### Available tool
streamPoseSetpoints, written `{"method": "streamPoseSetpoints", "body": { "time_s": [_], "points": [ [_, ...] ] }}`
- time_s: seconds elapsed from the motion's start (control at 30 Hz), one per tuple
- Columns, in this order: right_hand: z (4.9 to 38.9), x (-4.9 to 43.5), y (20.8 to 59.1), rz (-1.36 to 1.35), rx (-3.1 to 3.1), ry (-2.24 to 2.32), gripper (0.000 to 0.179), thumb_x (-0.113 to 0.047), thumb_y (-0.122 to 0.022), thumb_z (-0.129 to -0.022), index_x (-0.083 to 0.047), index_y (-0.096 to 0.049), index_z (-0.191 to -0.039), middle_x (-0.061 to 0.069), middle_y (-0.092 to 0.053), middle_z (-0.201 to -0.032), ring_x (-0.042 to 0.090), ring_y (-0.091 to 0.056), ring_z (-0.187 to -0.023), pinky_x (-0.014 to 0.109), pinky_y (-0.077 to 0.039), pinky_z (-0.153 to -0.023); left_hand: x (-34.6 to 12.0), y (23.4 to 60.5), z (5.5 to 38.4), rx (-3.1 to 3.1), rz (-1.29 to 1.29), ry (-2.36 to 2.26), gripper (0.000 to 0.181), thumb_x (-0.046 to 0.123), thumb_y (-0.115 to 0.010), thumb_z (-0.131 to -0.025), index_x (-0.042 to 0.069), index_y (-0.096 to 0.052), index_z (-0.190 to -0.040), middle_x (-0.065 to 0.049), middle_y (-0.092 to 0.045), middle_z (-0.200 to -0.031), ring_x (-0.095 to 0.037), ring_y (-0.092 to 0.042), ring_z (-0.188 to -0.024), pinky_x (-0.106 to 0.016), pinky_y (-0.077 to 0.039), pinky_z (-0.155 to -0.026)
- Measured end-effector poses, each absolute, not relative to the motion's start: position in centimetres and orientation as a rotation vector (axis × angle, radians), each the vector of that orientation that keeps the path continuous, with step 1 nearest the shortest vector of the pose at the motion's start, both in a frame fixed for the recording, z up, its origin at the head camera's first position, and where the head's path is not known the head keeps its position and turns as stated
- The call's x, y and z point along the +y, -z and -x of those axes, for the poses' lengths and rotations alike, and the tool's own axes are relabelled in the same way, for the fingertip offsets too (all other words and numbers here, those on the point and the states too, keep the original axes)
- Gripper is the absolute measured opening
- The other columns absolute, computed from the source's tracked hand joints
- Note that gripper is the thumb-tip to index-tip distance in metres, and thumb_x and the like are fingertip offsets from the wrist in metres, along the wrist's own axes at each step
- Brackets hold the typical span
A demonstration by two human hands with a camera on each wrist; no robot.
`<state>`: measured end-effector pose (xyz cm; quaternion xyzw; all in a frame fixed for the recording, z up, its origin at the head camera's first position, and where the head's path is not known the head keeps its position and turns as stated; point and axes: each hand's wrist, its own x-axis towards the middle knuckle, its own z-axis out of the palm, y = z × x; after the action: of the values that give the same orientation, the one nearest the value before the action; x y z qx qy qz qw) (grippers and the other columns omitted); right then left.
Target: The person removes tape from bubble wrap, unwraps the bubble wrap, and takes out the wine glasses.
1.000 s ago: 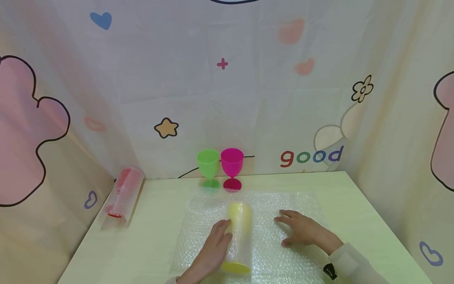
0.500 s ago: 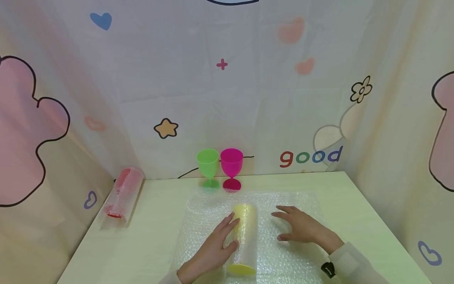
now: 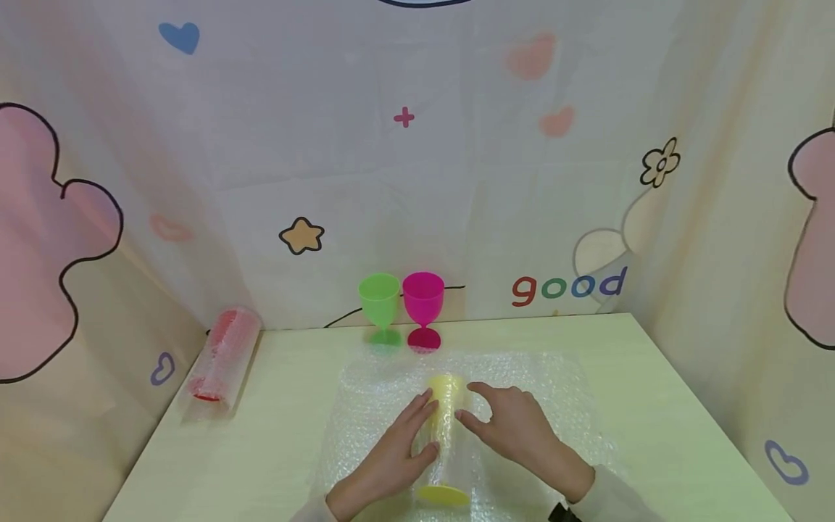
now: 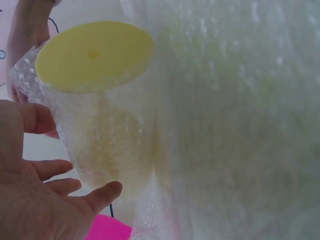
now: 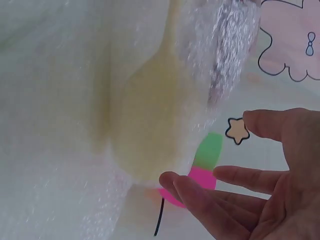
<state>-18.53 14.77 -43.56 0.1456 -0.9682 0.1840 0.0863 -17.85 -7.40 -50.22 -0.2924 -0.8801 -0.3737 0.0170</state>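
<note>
A yellow goblet [image 3: 446,495] lies on its side, rolled in bubble wrap, its round foot toward the person. Through the wrap its bowl and stem [image 5: 155,110] show in the right wrist view, and its flat foot [image 4: 95,57] in the left wrist view. My left hand [image 3: 394,453] rests along the roll's left side with fingers extended. At the roll's right side, toward the bowl end, is my right hand [image 3: 518,428], thumb and forefinger spread apart. The rest of the bubble wrap sheet [image 3: 548,384] spreads flat under and around the roll.
A green goblet [image 3: 380,296] and a pink goblet [image 3: 423,297] stand upright at the table's back edge, just behind the sheet. A red item rolled in bubble wrap [image 3: 225,355] lies at the far left. A printed curtain [image 3: 313,145] encloses the table [image 3: 280,428].
The roll has shifted slightly to the right, and the left hand's fingers now lie higher over its side. The right hand has come left from over the sheet to the roll.
</note>
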Motion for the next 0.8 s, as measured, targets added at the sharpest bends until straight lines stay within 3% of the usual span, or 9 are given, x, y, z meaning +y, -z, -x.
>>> {"method": "streamPoseSetpoints", "body": {
  "time_s": [0.1, 0.4, 0.63, 0.8],
  "points": [
    [18.4, 13.8, 43.8, -0.45, -2.857, -0.482, 0.045, -0.048, -0.072, -0.083, -0.016, -0.071, -0.114, -0.003, -0.06, -0.054, 0.023, -0.065, -0.059, 0.037, -0.053, -0.056, -7.4, 50.1, 17.9, -2.732, 0.924, 1.17, 0.063, 0.022, -0.058, -0.095, 0.009, -0.035, -0.152, -0.006, -0.023, -0.164, -0.036, -0.025, -0.149, -0.057, -0.034, -0.114],
    [18.5, 12.6, 44.4, -0.451, -2.834, -0.452, 0.037, -0.046, -0.075, -0.08, -0.017, -0.074, -0.103, -0.005, -0.054, -0.05, 0.018, -0.053, -0.048, 0.03, -0.043, -0.047, -7.2, 49.9, 17.9, -2.731, 0.932, 1.176, 0.06, 0.021, -0.057, -0.095, 0.007, -0.038, -0.15, -0.006, -0.025, -0.163, -0.037, -0.025, -0.149, -0.057, -0.033, -0.114],
    [18.6, 12.3, 44.4, -0.449, -2.822, -0.451, 0.035, -0.042, -0.077, -0.079, -0.015, -0.073, -0.099, -0.002, -0.059, -0.054, 0.021, -0.056, -0.05, 0.032, -0.043, -0.047, -7.2, 50.1, 18.2, -2.756, 0.944, 1.13, 0.066, 0.039, -0.056, -0.097, 0.007, -0.036, -0.151, -0.007, -0.023, -0.164, -0.033, -0.029, -0.148, -0.057, -0.038, -0.111],
    [18.5, 12.3, 44.6, -0.472, -2.821, -0.465, 0.03, -0.031, -0.078, -0.078, -0.013, -0.072, -0.102, -0.008, -0.049, -0.046, 0.009, -0.041, -0.042, 0.026, -0.036, -0.042, -7.4, 50.3, 18.3, -2.753, 0.97, 1.102, 0.068, 0.04, -0.058, -0.096, 0.007, -0.034, -0.152, -0.008, -0.023, -0.164, -0.033, -0.032, -0.147, -0.055, -0.041, -0.109]
  ]
}}
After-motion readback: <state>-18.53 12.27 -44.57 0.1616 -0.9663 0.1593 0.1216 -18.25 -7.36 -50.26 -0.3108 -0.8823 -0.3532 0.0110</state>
